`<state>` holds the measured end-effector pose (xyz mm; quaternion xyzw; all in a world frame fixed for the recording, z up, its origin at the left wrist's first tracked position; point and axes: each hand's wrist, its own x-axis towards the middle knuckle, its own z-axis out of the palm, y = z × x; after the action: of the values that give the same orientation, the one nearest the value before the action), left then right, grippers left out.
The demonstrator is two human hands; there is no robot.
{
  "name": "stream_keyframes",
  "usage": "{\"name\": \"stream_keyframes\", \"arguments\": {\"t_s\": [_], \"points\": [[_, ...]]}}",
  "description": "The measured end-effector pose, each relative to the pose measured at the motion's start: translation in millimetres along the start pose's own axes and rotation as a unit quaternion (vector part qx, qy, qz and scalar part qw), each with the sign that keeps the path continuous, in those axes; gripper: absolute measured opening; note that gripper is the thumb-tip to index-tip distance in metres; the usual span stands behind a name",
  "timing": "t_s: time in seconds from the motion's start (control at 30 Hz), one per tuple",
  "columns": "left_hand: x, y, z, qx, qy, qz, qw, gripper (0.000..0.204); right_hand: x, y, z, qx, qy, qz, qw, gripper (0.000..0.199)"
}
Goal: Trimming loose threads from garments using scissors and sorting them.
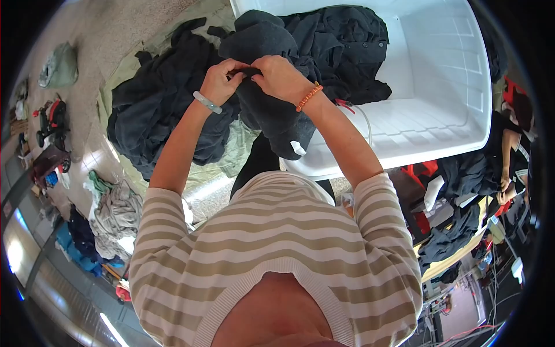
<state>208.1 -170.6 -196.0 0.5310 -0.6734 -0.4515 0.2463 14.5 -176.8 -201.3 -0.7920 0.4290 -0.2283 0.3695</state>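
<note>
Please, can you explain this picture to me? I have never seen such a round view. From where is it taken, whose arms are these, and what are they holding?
There is no machine here. The camera sits on a person's head and looks down, so you see their striped top and both forearms; its wide lens bends the edges into a circle. The left hand and right hand together pinch the top of a dark garment, which hangs down in front of the person. Behind it stands a large white plastic bin with more dark clothes inside. To the left, another pile of dark clothes lies on a pale green sheet. At the right edge, another person's hands are partly visible.
</note>
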Motion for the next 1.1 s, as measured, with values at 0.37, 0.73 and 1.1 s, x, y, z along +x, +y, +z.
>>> {"name": "stream_keyframes", "arguments": {"t_s": [0.37,0.73,1.1], "points": [[17.1,3.8,-17.1,0.060,-0.156,-0.012,0.986,0.017,-5.8,7.9,6.9,0.061,0.034,-0.048,0.996,0.017],[14.0,-14.9,-41.0,0.323,-0.039,0.065,0.943,0.014,-74.3,48.3,-11.9,0.012,-0.004,0.030,0.999,0.021],[83.5,38.5,90.4,0.600,-0.207,0.105,0.766,0.019,-66.2,35.4,3.0,-0.032,0.092,0.091,0.991,0.014]]}}
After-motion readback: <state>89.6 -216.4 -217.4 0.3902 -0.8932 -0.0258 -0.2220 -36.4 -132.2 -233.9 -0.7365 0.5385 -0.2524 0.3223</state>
